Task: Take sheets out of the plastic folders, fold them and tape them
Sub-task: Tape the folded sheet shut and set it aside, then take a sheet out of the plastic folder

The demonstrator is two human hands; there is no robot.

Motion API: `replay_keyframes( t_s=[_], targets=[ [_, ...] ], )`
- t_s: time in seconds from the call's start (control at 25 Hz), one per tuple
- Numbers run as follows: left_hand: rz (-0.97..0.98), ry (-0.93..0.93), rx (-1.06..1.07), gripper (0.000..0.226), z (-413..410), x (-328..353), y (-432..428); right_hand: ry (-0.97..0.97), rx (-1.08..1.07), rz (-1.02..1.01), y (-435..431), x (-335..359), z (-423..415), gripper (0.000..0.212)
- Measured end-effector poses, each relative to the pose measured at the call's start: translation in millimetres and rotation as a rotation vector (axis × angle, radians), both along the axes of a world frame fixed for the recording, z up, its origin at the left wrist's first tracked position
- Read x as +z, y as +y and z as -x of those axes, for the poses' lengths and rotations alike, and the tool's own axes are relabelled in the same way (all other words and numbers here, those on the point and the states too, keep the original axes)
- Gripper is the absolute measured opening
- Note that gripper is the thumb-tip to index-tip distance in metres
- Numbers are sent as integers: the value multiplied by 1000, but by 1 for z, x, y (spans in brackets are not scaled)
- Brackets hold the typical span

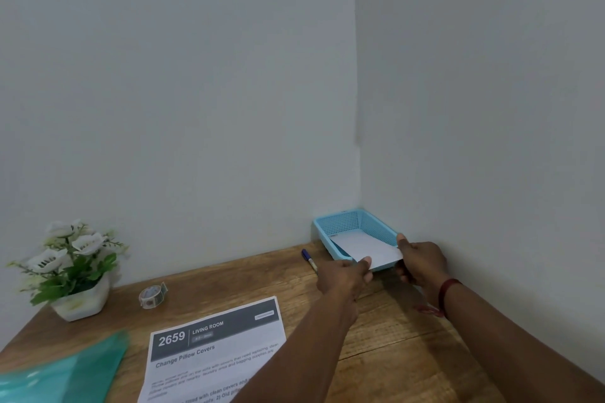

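Closest to you on the wooden table point(393, 353) lies a printed sheet point(209, 353) headed "2659 Living Room, Change Pillow Covers", flat and unfolded. Just to its left is a green plastic folder point(62, 370), blurred at the corner of view.

Farther back on the left, a roll of clear tape point(151, 295) stands on its edge. Beyond it, a white pot of artificial flowers point(73, 268) sits against the wall.

Both your arms reach to the far right corner. Your left grip point(343, 276) pinches the near left corner of a folded white sheet point(366, 247), thumb on top. Your right grip point(420, 263), with a red thread band point(447, 294) at the wrist, grasps the sheet's right edge. The folded sheet lies in the blue mesh basket point(343, 222), its near end over the front rim. A blue pen point(309, 259) lies on the table just left of the basket, which sits tight in the corner where the two walls meet.
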State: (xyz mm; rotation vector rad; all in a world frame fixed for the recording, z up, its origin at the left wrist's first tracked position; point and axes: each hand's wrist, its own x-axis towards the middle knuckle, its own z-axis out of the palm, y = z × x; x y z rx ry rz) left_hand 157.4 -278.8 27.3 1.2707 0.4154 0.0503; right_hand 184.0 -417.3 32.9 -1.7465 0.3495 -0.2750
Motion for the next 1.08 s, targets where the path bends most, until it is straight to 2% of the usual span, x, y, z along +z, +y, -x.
replay_keyframes(
  t_s=[0.24,0.4,0.6,0.68,0.8,0.96,1.08],
  targets=[
    [-26,24,15,44,8,5,7,-91,-136,15,3,4,9,56],
    [-49,-33,5,32,29,12,32,-251,-344,100,22,12,42,41],
    [-139,-95,-40,6,90,27,78,-535,-150,130,70,22,120,17],
    [-192,-114,-53,12,125,31,103,-620,-46,114,94,15,152,14],
    [-286,-125,-13,9,171,32,151,-722,123,128,126,5,192,18],
    [-582,-158,74,22,203,17,214,-746,273,357,158,-8,202,9],
    [-1015,-184,173,22,206,6,255,-660,414,546,178,-19,179,12]
  ],
)
